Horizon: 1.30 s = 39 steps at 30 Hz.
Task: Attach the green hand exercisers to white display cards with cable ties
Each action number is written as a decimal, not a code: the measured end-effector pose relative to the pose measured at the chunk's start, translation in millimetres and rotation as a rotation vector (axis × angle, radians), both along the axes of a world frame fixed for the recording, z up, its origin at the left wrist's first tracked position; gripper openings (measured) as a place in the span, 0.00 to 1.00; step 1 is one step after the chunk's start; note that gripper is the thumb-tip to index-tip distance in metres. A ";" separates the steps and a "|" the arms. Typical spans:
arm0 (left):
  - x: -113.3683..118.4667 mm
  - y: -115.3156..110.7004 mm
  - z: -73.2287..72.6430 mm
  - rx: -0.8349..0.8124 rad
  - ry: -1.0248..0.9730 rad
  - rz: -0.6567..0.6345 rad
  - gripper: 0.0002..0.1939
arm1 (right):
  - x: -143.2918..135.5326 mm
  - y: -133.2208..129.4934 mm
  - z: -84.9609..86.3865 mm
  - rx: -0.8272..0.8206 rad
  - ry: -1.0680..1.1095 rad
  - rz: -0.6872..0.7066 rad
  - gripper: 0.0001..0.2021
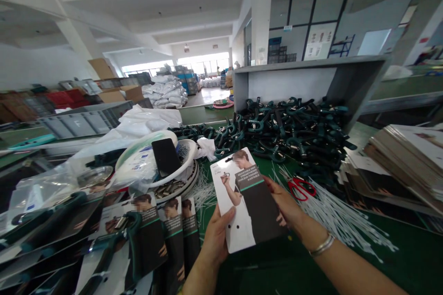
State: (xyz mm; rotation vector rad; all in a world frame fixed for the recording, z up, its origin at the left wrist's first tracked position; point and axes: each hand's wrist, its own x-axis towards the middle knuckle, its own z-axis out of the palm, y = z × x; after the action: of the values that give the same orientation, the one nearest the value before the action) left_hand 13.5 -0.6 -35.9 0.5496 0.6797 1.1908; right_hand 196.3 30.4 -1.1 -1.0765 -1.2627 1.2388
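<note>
A printed backing card for an adjustable hand strengthener is held up between both my hands. My left hand grips its lower left edge, with the thumb on the front. At the card's right edge, my right hand has its fingers closed round the side and partly behind it. The card shows a few small holes and a hanger slot, and no hand grip is on it. Beyond it lies a big heap of dark green hand grips. Red-handled scissors rest by my right hand on white cable ties.
At left, hand grips on cards lie overlapping. Behind them a white basin holds bags and a black phone. Stacked cards stand at right. A grey box on its side backs the heap; a grey crate sits farther left.
</note>
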 end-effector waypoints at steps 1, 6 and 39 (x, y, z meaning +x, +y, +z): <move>0.5 -0.1 0.1 0.005 0.018 0.003 0.36 | 6.9 2.0 2.2 0.042 -0.023 -0.100 0.21; 7.3 -1.5 1.0 0.034 0.112 -0.039 0.36 | 18.2 0.4 21.8 0.537 -0.741 -0.210 0.15; -19.0 52.4 -19.8 0.089 0.610 -0.011 0.27 | 75.8 18.5 2.0 -0.158 -0.723 0.041 0.11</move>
State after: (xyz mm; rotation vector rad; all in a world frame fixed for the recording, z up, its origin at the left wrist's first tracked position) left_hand -5.5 51.8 -55.7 1.0087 1.1384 1.0451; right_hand 272.1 48.8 1.0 -1.7124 -1.7424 1.0164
